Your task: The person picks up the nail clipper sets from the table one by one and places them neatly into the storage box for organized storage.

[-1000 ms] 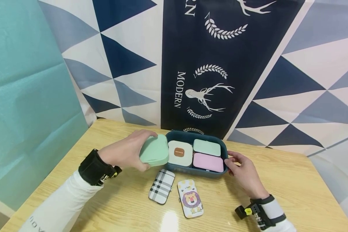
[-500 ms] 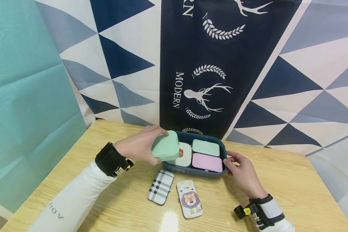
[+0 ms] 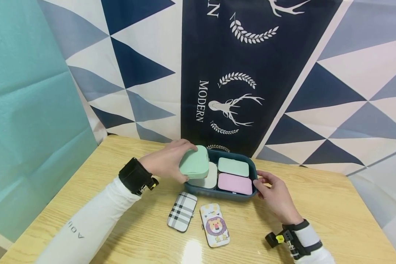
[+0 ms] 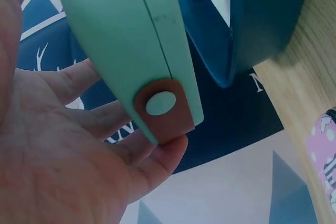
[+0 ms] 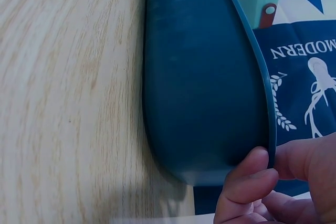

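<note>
My left hand (image 3: 169, 161) holds a mint-green case (image 3: 195, 163) by its edges, above the left end of a dark blue bin (image 3: 217, 194). In the left wrist view the case (image 4: 121, 30) shows a brown strap (image 4: 170, 119) with a round snap. At the bin's right end, my right hand (image 3: 275, 194) pinches the rim between thumb and fingers. Inside the bin lie a pale mint case (image 3: 233, 167), a pink case (image 3: 235, 183) and a cream case (image 3: 211, 179). The held case partly hides the cream one and the bin's left end.
On the wooden table (image 3: 145, 234), in front of the bin, lie a plaid flat case (image 3: 182, 212) and a lion-print flat case (image 3: 215, 225). A patterned cloth (image 3: 224, 73) hangs right behind the bin. Teal cloth (image 3: 36, 110) covers the left side.
My left hand has carried the mint-green case rightward, from beside the bin to over its left end, now covering part of the cream case. My right hand keeps its grip on the rim.
</note>
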